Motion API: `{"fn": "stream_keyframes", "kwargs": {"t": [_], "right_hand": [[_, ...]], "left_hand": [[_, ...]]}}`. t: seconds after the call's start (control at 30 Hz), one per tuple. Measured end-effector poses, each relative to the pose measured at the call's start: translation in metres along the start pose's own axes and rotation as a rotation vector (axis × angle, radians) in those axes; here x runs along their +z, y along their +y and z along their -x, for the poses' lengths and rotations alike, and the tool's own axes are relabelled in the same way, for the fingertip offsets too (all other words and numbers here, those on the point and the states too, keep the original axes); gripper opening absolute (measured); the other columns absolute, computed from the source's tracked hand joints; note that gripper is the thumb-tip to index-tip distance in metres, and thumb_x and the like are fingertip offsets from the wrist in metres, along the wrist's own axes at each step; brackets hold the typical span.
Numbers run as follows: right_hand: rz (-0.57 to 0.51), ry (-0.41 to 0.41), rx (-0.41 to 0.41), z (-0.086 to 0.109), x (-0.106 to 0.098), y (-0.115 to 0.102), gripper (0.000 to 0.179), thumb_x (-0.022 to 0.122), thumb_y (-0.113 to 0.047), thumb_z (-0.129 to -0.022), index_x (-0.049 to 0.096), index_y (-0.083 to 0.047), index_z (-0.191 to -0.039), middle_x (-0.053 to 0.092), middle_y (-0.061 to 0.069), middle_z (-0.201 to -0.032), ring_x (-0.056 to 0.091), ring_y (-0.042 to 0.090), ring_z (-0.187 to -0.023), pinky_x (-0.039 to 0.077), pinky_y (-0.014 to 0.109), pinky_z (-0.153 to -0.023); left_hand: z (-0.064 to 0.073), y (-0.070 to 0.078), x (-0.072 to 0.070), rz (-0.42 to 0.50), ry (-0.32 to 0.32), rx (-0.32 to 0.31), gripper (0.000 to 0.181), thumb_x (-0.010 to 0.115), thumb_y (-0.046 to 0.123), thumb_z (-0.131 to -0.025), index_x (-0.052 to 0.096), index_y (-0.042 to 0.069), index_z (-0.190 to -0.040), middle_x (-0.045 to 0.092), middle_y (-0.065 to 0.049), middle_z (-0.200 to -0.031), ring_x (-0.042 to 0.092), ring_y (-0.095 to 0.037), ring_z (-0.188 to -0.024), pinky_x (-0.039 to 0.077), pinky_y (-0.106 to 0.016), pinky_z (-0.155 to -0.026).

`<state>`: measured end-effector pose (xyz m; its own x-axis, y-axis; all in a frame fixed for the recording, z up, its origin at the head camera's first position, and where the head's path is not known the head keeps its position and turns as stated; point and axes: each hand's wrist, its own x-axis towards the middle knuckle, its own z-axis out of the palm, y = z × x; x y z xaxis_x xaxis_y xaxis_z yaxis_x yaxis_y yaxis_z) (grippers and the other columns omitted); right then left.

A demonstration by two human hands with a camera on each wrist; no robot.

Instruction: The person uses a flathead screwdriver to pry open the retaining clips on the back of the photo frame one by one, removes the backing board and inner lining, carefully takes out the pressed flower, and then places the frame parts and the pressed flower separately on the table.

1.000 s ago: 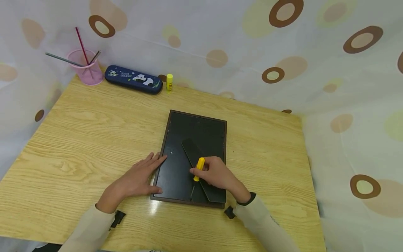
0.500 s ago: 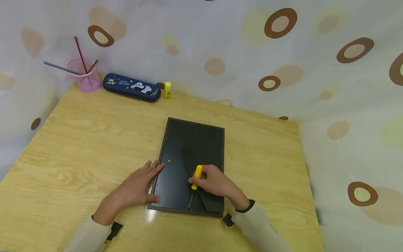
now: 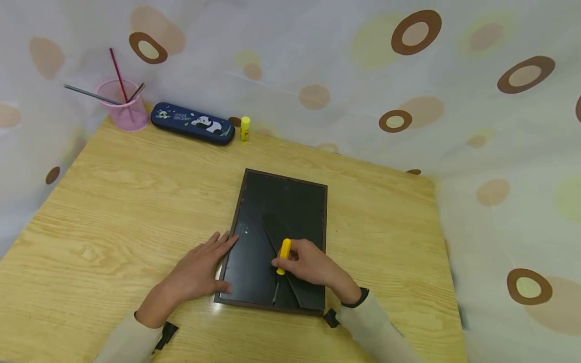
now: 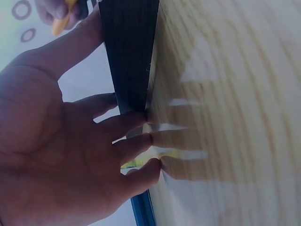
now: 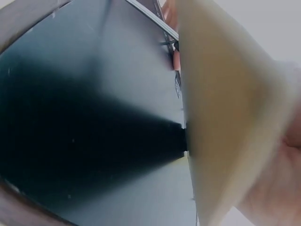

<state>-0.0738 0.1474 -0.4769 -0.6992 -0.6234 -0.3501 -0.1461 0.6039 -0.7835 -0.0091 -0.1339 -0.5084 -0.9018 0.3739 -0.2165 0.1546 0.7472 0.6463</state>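
Observation:
A dark picture frame [image 3: 247,262] lies face down on the table, its black back upward. Across that back slants a flat easel leg [image 3: 271,226], whose pale underside [image 5: 221,108] fills much of the right wrist view. My right hand [image 3: 313,262] pinches the yellow handle of a screwdriver [image 3: 284,250] between thumb and fingers. The metal shaft [image 5: 151,18] points down at the back panel, its tip close to the frame's near edge. Fingers spread, my left hand [image 3: 197,267] rests along the frame's left edge. In the left wrist view its fingertips [image 4: 153,165] reach the tabletop.
At the back left stand a pink pencil cup [image 3: 129,113] holding several pencils, a navy panda pencil case [image 3: 192,123] and a yellow glue stick [image 3: 245,130]. Patterned cloth [image 3: 313,60] rises behind the wooden table [image 3: 122,201] and along its sides.
The head view has shifted, so the scene sits lower than a second ago. The screwdriver stays in the right hand with only a slight tilt; the left hand keeps its place on the frame.

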Motion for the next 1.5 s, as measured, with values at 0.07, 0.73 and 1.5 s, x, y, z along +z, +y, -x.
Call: {"fn": "stream_keyframes", "kwargs": {"t": [0.07, 0.73, 1.5], "right_hand": [[-0.014, -0.016, 0.007, 0.000, 0.000, 0.000, 0.018, 0.067, -0.028, -0.097, 0.069, -0.011, -0.090, 0.052, -0.007, -0.058, 0.044, 0.008, -0.047, 0.036, 0.022, -0.048], [-0.092, -0.105, 0.043, -0.009, -0.004, 0.006, 0.024, 0.068, -0.030, -0.097, 0.067, -0.007, -0.088, 0.052, -0.003, -0.055, 0.042, 0.011, -0.040, 0.038, 0.024, -0.043], [-0.113, -0.112, 0.079, -0.003, 0.000, 0.001, 0.024, 0.065, -0.025, -0.099, 0.066, -0.005, -0.086, 0.058, -0.001, -0.057, 0.044, 0.009, -0.034, 0.040, 0.023, -0.040]], "left_hand": [[0.000, 0.001, 0.000, -0.008, 0.006, -0.004, 0.111, 0.091, 0.036, -0.069, 0.031, 0.011, -0.158, 0.027, -0.020, -0.161, 0.021, -0.042, -0.148, 0.026, -0.065, -0.111], [-0.002, 0.005, -0.006, -0.041, 0.003, -0.042, 0.111, 0.091, 0.038, -0.069, 0.030, 0.014, -0.159, 0.029, -0.018, -0.161, 0.023, -0.040, -0.149, 0.028, -0.065, -0.110], [-0.003, 0.000, -0.002, -0.042, 0.005, -0.036, 0.111, 0.091, 0.040, -0.069, 0.030, 0.015, -0.159, 0.030, -0.017, -0.161, 0.024, -0.039, -0.148, 0.029, -0.063, -0.110]]}}
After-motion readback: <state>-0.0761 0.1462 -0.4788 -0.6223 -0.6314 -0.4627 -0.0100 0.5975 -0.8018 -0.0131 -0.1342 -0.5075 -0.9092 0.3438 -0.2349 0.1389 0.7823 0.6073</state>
